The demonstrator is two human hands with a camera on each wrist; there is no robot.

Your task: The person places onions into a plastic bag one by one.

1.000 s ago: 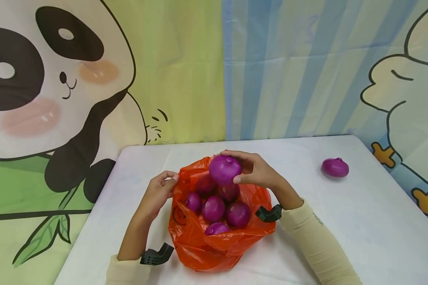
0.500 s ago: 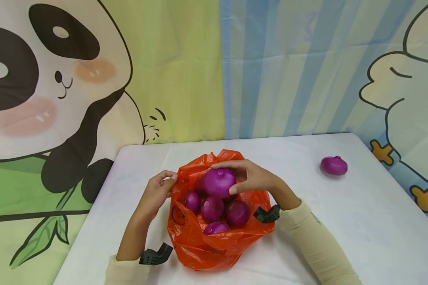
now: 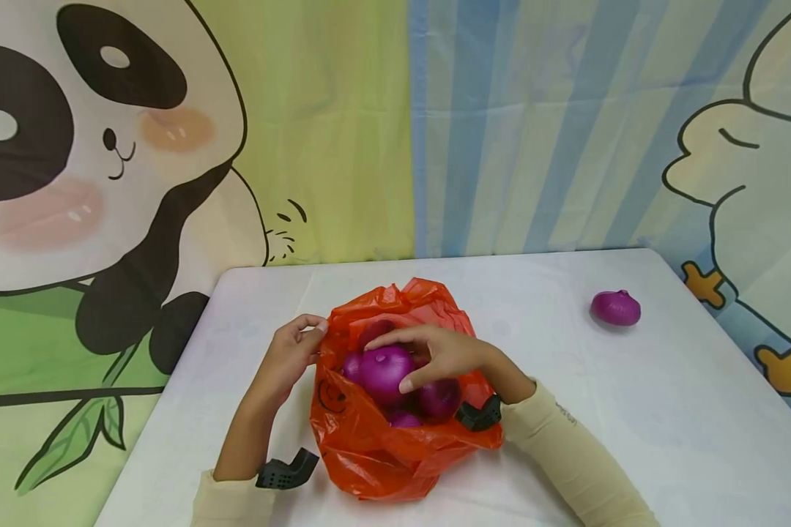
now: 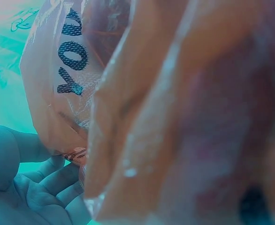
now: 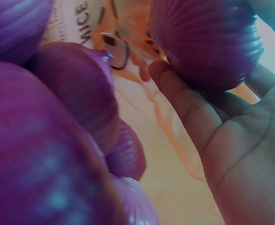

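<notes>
A red plastic bag [image 3: 382,468] stands with its mouth wide, and several purple onions [image 3: 439,399] lie inside. My right hand [image 3: 444,355] grips one large onion [image 3: 384,377] between thumb and fingers, over the other onions within the bag. In the right wrist view the fingers curl around this held onion [image 5: 207,42], with more onions [image 5: 76,93] close on the left. My left hand [image 3: 294,355] pinches the bag's left rim between thumb and fingertips. The left wrist view shows the thumb and fingers of that hand [image 4: 39,183] at the bag's printed film [image 4: 71,112].
Another purple onion [image 3: 616,308] sits alone on the white table [image 3: 567,410] toward the right rear. Behind the table hangs a curtain [image 3: 343,132] with a panda print and blue stripes. A dark wrist camera [image 3: 288,470] sits on the left wrist.
My right hand has moved the held onion down and toward me, from the bag's far rim to over the middle of the pile. The left hand keeps its pinch on the rim.
</notes>
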